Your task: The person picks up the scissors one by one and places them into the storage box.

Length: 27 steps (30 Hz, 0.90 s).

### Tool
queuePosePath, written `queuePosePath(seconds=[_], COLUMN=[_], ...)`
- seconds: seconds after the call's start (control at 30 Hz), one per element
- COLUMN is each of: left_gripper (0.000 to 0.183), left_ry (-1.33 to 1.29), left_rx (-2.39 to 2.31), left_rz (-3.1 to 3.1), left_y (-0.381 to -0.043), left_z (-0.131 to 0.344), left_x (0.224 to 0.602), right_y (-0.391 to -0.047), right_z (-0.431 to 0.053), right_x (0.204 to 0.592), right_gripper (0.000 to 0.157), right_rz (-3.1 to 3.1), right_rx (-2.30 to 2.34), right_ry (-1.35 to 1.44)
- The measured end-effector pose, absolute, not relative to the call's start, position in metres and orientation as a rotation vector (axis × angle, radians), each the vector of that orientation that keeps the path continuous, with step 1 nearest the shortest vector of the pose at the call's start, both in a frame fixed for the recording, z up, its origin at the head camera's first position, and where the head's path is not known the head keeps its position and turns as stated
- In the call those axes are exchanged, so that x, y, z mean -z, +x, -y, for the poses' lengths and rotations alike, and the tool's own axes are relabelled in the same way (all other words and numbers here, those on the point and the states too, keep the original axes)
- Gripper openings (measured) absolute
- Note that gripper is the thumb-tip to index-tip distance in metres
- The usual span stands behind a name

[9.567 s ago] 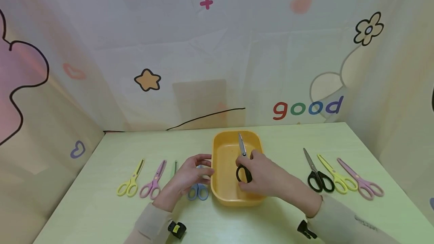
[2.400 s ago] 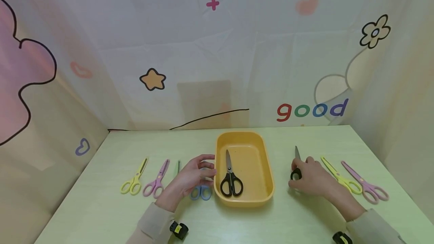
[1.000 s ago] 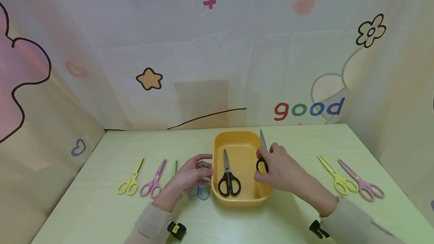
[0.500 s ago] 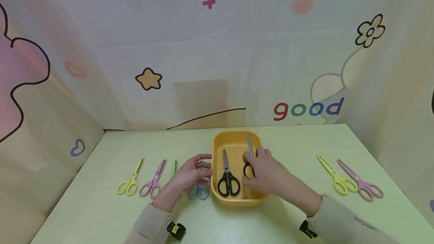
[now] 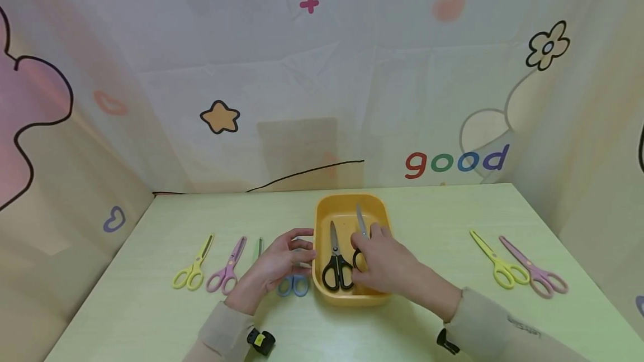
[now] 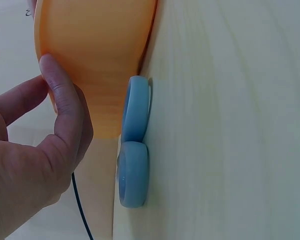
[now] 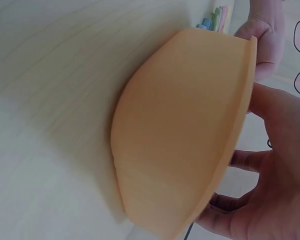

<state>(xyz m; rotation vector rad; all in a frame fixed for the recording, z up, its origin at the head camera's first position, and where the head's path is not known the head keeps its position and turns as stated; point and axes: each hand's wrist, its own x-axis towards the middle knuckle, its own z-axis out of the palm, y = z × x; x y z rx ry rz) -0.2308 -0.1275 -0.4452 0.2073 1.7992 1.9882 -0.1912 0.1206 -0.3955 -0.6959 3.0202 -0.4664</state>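
Note:
A yellow-orange plastic tray (image 5: 322, 289) stands in the middle of the table. Its left rim is touched by the fingertips of my left hand (image 5: 279, 261), whose fingers look fairly straight. Over the tray's right half, my right hand (image 5: 387, 258) grips black-handled scissors (image 5: 361, 219), blades pointing away from me; the hand covers much of their handles. Another pair of black-handled scissors (image 5: 335, 261) lies inside the tray on the left. In the right wrist view the tray's outer wall (image 7: 180, 125) hides the held scissors.
Left of the tray lie yellow scissors (image 5: 193, 270), purple scissors (image 5: 228, 270), a green pair (image 5: 260, 246) mostly behind my left hand, and blue scissors (image 5: 293, 285). On the right lie yellow scissors (image 5: 503, 267) and pink scissors (image 5: 538, 272). A printed curtain (image 5: 226, 43) hangs behind.
My right hand laid one black pair in the tray, then took the second from the table's right side and carried it left over the tray. The left hand stayed at the rim.

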Motion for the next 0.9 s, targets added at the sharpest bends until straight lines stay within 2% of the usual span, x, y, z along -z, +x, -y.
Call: queuePosePath(seconds=[0.53, 0.9], left_gripper=[0.057, 0.058], left_ry=[0.193, 0.197], left_rx=[-1.982, -1.986], left_rz=[-1.805, -1.793], left_y=[-0.230, -0.231], left_z=[0.128, 0.127], left_x=[0.446, 0.447], right_y=[-0.198, -0.198], right_z=[-0.114, -0.115], right_x=[0.414, 0.416], right_gripper=[0.038, 0.034], right_rz=[-2.950, -2.879], right_rx=[0.330, 0.273], right_ry=[-0.651, -0.628])
